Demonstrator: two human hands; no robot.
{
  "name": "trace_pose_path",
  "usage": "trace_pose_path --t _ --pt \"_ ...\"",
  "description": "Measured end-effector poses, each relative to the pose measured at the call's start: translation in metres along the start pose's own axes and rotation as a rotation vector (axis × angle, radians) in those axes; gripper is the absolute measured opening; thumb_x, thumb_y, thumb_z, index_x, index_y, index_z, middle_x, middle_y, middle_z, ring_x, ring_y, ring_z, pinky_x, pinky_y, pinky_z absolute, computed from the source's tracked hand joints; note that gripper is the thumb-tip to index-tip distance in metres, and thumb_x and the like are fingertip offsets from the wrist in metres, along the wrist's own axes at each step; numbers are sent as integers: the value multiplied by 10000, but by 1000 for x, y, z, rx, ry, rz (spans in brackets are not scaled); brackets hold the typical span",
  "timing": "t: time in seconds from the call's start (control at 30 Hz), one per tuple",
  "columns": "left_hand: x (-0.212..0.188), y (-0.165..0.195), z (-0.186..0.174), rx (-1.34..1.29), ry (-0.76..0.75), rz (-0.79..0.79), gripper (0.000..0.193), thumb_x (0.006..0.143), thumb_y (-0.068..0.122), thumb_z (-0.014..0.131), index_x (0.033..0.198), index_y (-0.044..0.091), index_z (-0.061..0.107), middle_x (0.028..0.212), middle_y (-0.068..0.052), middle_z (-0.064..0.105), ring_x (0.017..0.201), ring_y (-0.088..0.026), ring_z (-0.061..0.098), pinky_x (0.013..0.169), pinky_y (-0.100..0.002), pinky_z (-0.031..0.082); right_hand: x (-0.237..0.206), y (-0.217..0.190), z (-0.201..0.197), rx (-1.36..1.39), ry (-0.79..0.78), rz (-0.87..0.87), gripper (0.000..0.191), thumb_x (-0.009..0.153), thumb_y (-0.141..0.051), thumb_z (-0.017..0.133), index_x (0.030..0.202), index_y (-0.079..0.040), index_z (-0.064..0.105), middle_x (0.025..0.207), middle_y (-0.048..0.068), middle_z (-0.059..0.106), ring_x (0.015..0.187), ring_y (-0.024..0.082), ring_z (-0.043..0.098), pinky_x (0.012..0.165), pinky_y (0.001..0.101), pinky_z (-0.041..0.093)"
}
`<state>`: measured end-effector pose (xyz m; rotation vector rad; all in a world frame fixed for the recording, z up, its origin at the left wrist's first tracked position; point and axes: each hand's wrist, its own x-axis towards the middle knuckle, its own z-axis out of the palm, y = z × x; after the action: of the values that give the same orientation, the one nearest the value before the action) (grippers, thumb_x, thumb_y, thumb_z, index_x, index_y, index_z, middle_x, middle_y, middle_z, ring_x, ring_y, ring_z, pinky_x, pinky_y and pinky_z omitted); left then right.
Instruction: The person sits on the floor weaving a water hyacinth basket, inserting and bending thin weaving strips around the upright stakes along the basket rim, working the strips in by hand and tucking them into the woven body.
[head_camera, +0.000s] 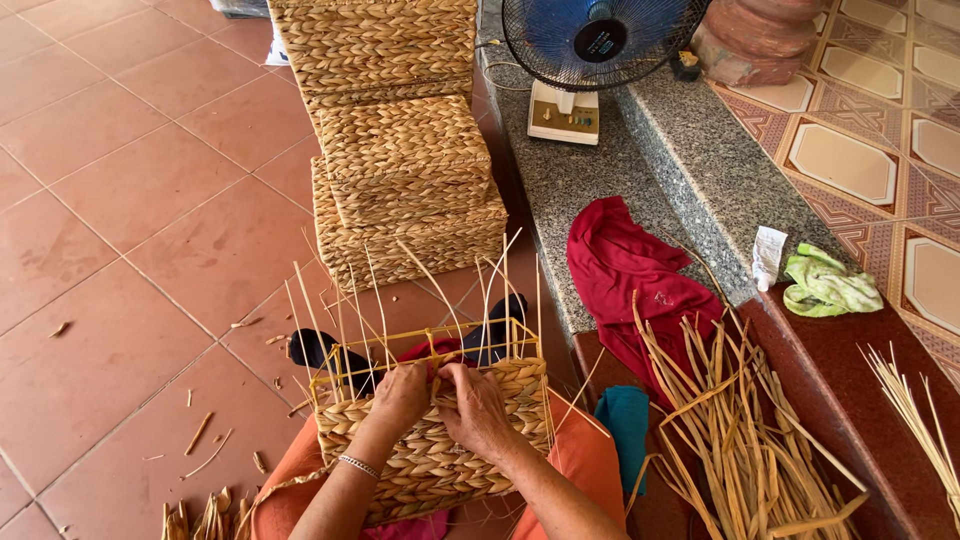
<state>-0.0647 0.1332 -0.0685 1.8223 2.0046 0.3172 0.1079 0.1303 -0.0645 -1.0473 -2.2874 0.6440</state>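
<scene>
Hands: both are pressed together at the top edge of the weave; the left hand (398, 397) and right hand (478, 410) are pinched on strands at the rim of the half-woven basket (435, 440).
Basket position: it is held on the lap, between the knees, against orange cloth.
Frame: a yellow wire frame (420, 352) is enclosed by the weave; thin uprights stand loose above it.
Handling: it is judged light and stiff at the frame, while the strands are pliable and brittle when bent sharply.
Grip: it is best taken at the woven walls or frame corners, not the free uprights.
Supply: a pile of dried straw (745, 440) lies just to the right.
Finished work: stacked baskets (400, 150) stand ahead on the tiled floor (120, 200).
</scene>
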Motion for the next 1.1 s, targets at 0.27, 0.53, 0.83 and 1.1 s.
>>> trace_pose_path --t 0.27,0.53,0.83,1.1 --pt "-8 -7 -2 -489 144 -54 225 858 205 714 1058 131 786 804 -153 778 669 -300 756 634 -421 596 3 3 -20 282 64 -87 326 956 -239 727 1194 -82 570 1058 117 776 946 230 753 845 429 506" --pt "-18 -3 22 -275 413 -72 116 897 95 685 854 -2 638 706 -167 733 575 -233 712 547 -362 599 5 20 -4 173 334 -168 73 997 -100 731 1010 -86 661 859 47 759 696 117 755 551 239 617" --pt "-69 -8 -2 -1546 329 -40 106 994 54 468 1026 34 568 1075 -130 741 667 -189 693 646 -342 624 21 22 -2 -22 162 -134 198 864 -63 799 1036 -46 703 932 97 732 626 147 709 477 249 573" --pt "-84 -34 -8 -1649 269 -149 69 1042 102 466 995 65 500 796 -44 503 636 -133 442 609 -312 503 15 38 -8 145 181 -66 239 989 -136 758 1168 -115 601 852 16 746 637 69 703 548 222 610"
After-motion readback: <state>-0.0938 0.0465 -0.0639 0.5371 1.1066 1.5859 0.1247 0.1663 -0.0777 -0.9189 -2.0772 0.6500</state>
